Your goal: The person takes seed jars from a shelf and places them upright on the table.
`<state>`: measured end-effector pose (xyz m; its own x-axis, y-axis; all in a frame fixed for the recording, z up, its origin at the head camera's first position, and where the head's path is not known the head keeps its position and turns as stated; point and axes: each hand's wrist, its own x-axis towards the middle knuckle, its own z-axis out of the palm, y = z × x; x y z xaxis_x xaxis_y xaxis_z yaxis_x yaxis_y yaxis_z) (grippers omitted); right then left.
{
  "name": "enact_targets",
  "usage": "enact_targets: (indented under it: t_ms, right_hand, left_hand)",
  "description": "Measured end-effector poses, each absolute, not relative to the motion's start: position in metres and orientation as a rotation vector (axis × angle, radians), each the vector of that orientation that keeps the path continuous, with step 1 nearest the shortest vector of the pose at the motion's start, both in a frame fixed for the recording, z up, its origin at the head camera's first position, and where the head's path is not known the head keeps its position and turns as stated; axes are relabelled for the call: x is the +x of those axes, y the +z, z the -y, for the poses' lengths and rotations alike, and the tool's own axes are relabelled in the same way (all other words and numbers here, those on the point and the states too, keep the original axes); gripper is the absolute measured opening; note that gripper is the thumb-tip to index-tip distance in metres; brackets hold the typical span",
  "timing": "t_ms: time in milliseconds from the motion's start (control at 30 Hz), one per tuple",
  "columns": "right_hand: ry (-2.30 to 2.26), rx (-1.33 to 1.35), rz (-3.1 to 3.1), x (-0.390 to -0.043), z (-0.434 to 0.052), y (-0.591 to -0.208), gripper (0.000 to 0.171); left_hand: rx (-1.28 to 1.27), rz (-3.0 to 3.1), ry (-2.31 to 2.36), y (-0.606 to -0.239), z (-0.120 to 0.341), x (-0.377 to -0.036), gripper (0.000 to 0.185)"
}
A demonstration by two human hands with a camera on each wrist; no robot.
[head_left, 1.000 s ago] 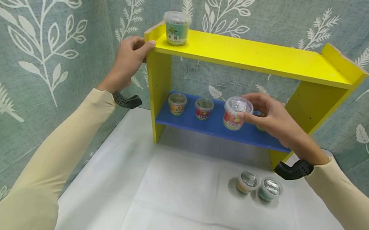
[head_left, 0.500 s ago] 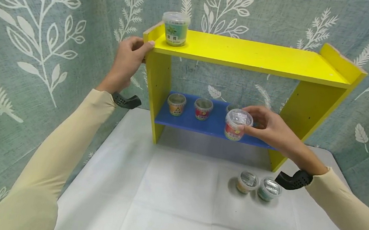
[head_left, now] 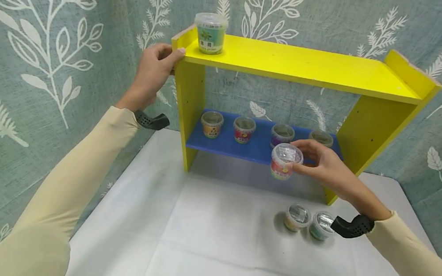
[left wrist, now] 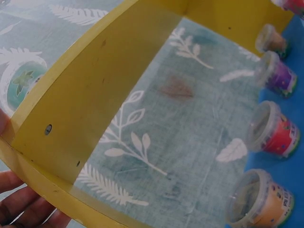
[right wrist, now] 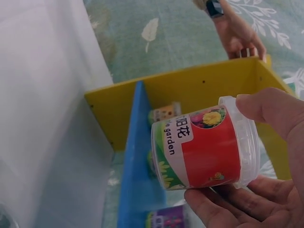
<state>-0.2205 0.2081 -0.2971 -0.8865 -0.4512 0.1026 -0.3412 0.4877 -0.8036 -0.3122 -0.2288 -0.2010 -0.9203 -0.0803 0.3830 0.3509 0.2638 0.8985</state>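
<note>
One red-labelled tub [head_left: 281,167] is pinched in my right grip [head_left: 320,163], in front of the blue shelf [head_left: 261,139] and above the worktop [head_left: 212,226], while my left grip [head_left: 153,67] clasps the upper left corner of the yellow rack [head_left: 303,68], near one green-labelled tub [head_left: 210,34].

The left hand [left wrist: 32,208] holds the rim of a yellow-painted shelf unit [left wrist: 71,116] at lower left. Past that yellow panel shows part of a clear plastic cup with a green label [left wrist: 20,92]. Along a blue board [left wrist: 262,163] at right runs a row of clear plastic cups: orange-labelled [left wrist: 268,206], red-labelled [left wrist: 280,135], purple-labelled [left wrist: 281,80], then a blurred tan one [left wrist: 271,39]. A cropped red-and-white cup [left wrist: 290,4] enters the top-right corner.
</note>
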Motion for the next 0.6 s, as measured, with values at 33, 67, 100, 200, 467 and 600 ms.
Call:
enact_targets:
  t_ms: [33,67,100,200,467,600]
  right_hand:
    - [-1.354,-0.690,-2.610,-0.220,-0.209,-0.299,0.056]
    - [-1.348,-0.687,-2.614,-0.220,-0.209,-0.300,0.057]
    - [-1.339,-0.687,-2.618,-0.220,-0.210,-0.301,0.057]
    - [-1.328,-0.682,-2.632,-0.221,-0.211,-0.307,0.058]
    - [-1.338,-0.670,-2.621,-0.220,-0.213,-0.322,0.057]
    - [-1.367,-0.663,-2.584,-0.219,-0.214,-0.330,0.057]
  left_hand:
    - [-0.247,2.187,-1.699,-0.201,0.229,-0.313,0.042]
    - [-0.246,2.187,-1.701,-0.201,0.229,-0.313,0.042]
    - [-0.246,2.187,-1.704,-0.201,0.229,-0.313,0.042]
    - [-0.239,2.187,-1.710,-0.202,0.229,-0.313,0.042]
    - [-0.240,2.184,-1.715,-0.202,0.229,-0.313,0.041]
    - [-0.244,2.185,-1.707,-0.201,0.229,-0.312,0.041]
